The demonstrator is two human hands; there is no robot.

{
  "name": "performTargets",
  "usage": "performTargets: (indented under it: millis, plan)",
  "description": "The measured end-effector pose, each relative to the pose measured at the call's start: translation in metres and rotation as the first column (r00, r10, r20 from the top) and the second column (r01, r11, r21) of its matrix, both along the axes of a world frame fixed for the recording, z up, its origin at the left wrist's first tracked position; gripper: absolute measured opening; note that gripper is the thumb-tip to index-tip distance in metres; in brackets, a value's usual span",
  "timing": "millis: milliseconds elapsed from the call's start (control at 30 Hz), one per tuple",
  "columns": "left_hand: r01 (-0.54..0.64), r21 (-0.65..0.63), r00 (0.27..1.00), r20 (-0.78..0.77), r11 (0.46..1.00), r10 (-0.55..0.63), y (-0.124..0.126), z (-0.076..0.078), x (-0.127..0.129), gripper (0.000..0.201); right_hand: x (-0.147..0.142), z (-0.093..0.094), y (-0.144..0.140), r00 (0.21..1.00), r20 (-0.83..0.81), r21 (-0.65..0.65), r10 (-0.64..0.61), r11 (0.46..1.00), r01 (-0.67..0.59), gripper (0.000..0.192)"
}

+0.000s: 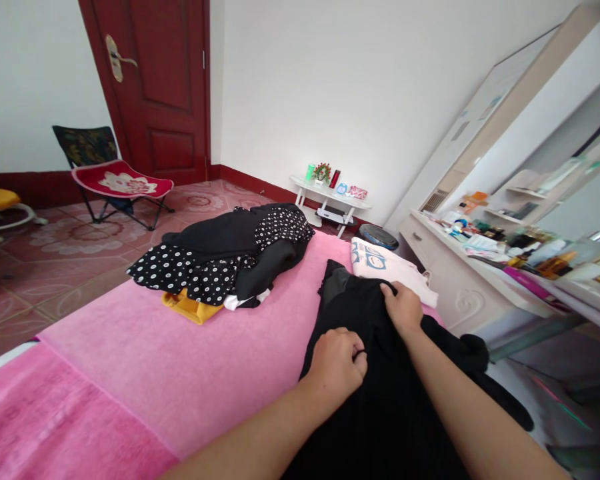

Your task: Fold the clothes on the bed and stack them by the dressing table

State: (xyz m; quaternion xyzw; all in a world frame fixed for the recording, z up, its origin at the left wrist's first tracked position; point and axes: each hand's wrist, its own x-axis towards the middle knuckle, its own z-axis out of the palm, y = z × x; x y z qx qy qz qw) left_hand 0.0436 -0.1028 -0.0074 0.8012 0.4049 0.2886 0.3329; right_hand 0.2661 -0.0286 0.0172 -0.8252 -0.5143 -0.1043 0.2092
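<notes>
A black garment with long sleeves is spread over the right side of a pink-covered surface, one sleeve hanging toward the dresser. My left hand is closed with a pinch of its black cloth between the fingers. Farther along, my right hand grips the same garment near its upper edge. A dark grey, sheer-looking part shows at its far end. Just beyond my right hand lies a folded pale pink garment with a blue print. What lies beneath the black cloth is hidden.
Left of my hands, a pile of black and polka-dot clothes rests on the pink cover, yellow cloth poking out. A cluttered dresser stands at right. Beyond are a low white table, a folding chair and a red door.
</notes>
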Motion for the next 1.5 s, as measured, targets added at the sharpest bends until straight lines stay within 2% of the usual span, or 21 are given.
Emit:
performTargets:
  millis: [100, 200, 300, 367, 500, 567, 633, 733, 833, 900, 967, 1100, 1167, 1267, 1367, 1433, 1500]
  plan:
    - [0.065, -0.038, 0.997, -0.049, 0.997, -0.067, 0.002, -0.004, 0.001, 0.028, -0.002, -0.006, -0.001, 0.999, 0.012, -0.071, 0.051, 0.996, -0.050, 0.028]
    - [0.112, -0.058, 0.991, -0.069, 0.992, -0.116, 0.003, -0.009, 0.001, 0.039, -0.022, -0.009, -0.001, 0.972, 0.053, 0.017, 0.228, 0.973, -0.229, 0.031]
    - [0.110, -0.022, 0.992, -0.063, 0.994, -0.111, 0.001, -0.014, 0.003, 0.036, -0.047, -0.015, 0.002, 0.872, 0.023, 0.099, 0.489, 0.867, -0.488, 0.030]
    - [0.094, 0.063, 0.995, -0.050, 0.994, -0.091, -0.002, -0.018, 0.006, 0.032, -0.058, -0.025, 0.007, 0.811, -0.090, 0.041, 0.578, 0.816, -0.577, 0.032]
    - [0.123, 0.193, 0.992, -0.029, 0.973, -0.120, -0.004, -0.025, 0.007, 0.029, -0.059, -0.044, 0.018, 0.813, -0.209, -0.234, 0.544, 0.780, -0.581, 0.042]
    - [0.148, 0.203, 0.989, -0.004, 0.968, -0.150, -0.002, -0.026, 0.004, 0.031, -0.056, -0.045, 0.019, 0.821, -0.218, -0.293, 0.528, 0.767, -0.571, 0.044]
    - [0.169, 0.208, 0.984, 0.022, 0.963, -0.177, 0.000, -0.027, 0.001, 0.034, -0.056, -0.039, 0.013, 0.821, -0.226, -0.282, 0.525, 0.771, -0.571, 0.044]
    - [0.185, 0.215, 0.977, 0.069, 0.959, -0.204, 0.003, -0.028, -0.003, 0.035, -0.063, -0.030, -0.015, 0.829, -0.207, -0.196, 0.520, 0.808, -0.556, 0.042]
    - [0.186, 0.205, 0.967, 0.137, 0.961, -0.216, 0.005, -0.030, -0.004, 0.036, -0.073, -0.027, -0.062, 0.843, -0.165, 0.014, 0.511, 0.856, -0.517, 0.040]
    - [0.174, 0.194, 0.961, 0.179, 0.965, -0.209, 0.007, -0.032, -0.005, 0.038, -0.079, -0.027, -0.099, 0.840, -0.144, 0.186, 0.523, 0.848, -0.496, 0.036]
    - [0.158, 0.189, 0.959, 0.204, 0.969, -0.196, 0.008, -0.033, -0.005, 0.038, -0.083, -0.029, -0.135, 0.811, -0.146, 0.269, 0.566, 0.812, -0.518, 0.032]
    - [0.150, 0.188, 0.964, 0.189, 0.970, -0.186, 0.005, -0.031, -0.005, 0.035, -0.089, -0.036, -0.185, 0.719, -0.177, 0.203, 0.672, 0.740, -0.641, 0.036]
    - [0.172, 0.203, 0.970, 0.133, 0.964, -0.202, 0.001, -0.030, -0.005, 0.032, -0.092, -0.039, -0.196, 0.717, -0.175, 0.198, 0.674, 0.738, -0.645, 0.037]
    - [0.252, 0.241, 0.967, -0.016, 0.937, -0.256, -0.011, -0.026, -0.010, 0.036, -0.097, -0.038, -0.202, 0.747, -0.149, 0.219, 0.649, 0.758, -0.615, 0.036]
    - [0.360, 0.215, 0.928, -0.187, 0.908, -0.323, -0.031, -0.020, -0.027, 0.047, -0.099, -0.034, -0.203, 0.714, -0.102, 0.169, 0.693, 0.719, -0.674, 0.034]
    - [0.409, 0.157, 0.890, -0.285, 0.899, -0.356, -0.050, -0.011, -0.045, 0.051, -0.099, -0.032, -0.205, 0.699, -0.079, 0.129, 0.711, 0.703, -0.700, 0.032]
    - [0.430, 0.111, 0.861, -0.349, 0.896, -0.370, -0.075, 0.004, -0.067, 0.052, -0.098, -0.032, -0.205, 0.726, -0.067, 0.113, 0.684, 0.728, -0.676, 0.034]
